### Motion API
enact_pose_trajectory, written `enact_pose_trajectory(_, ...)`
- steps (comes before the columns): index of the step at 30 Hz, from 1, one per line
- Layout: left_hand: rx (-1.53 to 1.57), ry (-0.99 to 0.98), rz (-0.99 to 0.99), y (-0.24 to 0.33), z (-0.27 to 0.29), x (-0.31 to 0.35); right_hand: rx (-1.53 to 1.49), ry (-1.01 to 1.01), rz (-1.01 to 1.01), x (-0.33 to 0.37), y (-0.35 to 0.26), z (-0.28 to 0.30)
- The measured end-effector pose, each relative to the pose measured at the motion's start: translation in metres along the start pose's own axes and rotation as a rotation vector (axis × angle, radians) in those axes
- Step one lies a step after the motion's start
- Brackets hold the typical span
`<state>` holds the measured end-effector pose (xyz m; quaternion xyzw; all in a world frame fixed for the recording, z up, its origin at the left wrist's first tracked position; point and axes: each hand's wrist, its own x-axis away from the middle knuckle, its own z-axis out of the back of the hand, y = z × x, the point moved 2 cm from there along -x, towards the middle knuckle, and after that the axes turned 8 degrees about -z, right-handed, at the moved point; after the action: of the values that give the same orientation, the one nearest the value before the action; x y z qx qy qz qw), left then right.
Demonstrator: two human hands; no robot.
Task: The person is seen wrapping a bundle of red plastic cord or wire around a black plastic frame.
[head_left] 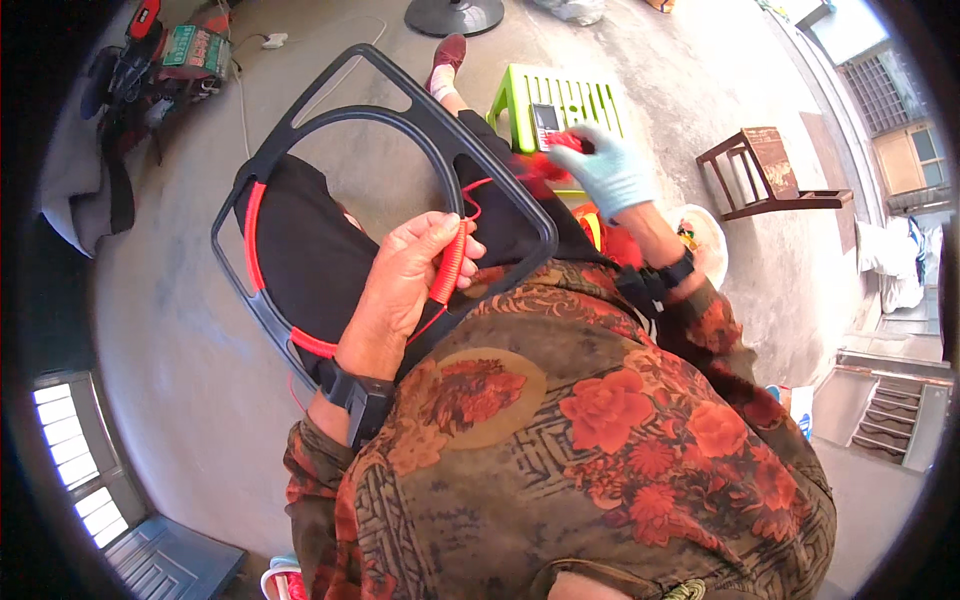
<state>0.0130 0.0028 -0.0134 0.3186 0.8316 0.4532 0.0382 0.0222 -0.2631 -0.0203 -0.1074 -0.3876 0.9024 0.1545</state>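
Observation:
Over my lap lies a black plastic frame with rounded corners and a large ring inside it. Red cord is wound tightly round several stretches of the ring. My bare left hand grips the ring at one wound stretch, thumb on top. From there a thin red strand runs toward my right hand, which wears a pale blue knit glove. Its fingers curl round a blurred bundle of red cord, just right of the frame.
A green slatted stool stands ahead with a keypad phone on it. Beside my right forearm is a white tub. Farther right stands a small wooden chair. A machine with cables sits at the far left.

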Motion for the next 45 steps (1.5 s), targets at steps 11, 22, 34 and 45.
enact_pose_trajectory(11, -0.07, 0.025, 0.076, -0.002, 0.001, 0.005, -1.487, -1.285, -0.108, 0.054, -0.09, -0.084)
enact_pose_trajectory(22, -0.088, 0.119, -0.014, 0.003, 0.007, 0.001, -0.762, -1.002, -0.316, 0.015, -0.09, -0.041)
enact_pose_trajectory(34, 0.017, 0.029, -0.041, -0.003, 0.007, -0.004, -1.312, -0.915, -0.477, 0.043, -0.061, -0.047)
enact_pose_trajectory(45, 0.014, 0.066, -0.041, 0.001, 0.006, -0.003, -1.097, -1.03, -0.251, 0.037, -0.044, -0.047)
